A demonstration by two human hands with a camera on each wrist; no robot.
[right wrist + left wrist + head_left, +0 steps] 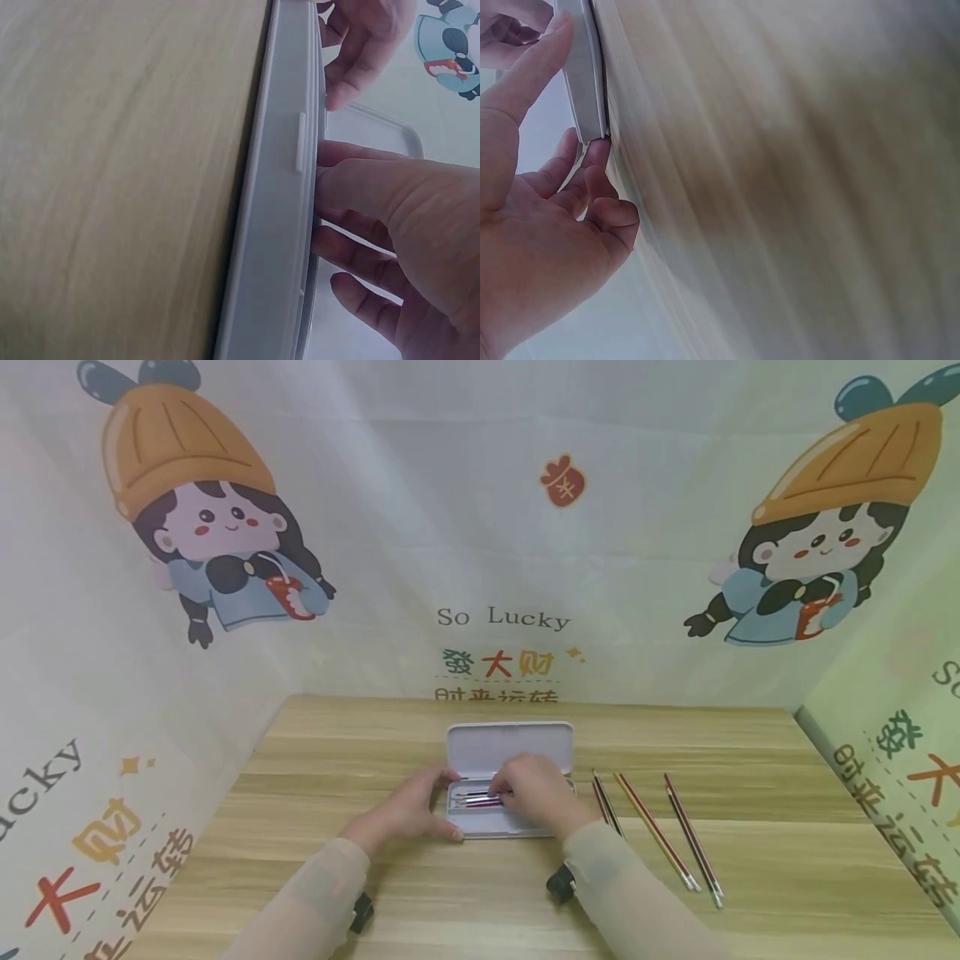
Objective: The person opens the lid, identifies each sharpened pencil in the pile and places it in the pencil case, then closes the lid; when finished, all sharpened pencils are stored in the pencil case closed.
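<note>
The left hand [412, 806] grips the left end of an open, white, rectangular case [487, 823] between parted thumb and fingers; the right hand's [538, 789] bent fingers reach inside among slim, dark-and-reddish pencils [472, 800], whether pinching one I cannot tell. Right of those fingers, loose red, yellow and dark pencils [655, 828] lie on the pale wood-grain desk [757, 802]. Beyond them stands the case's raised white lid [510, 747].
</note>
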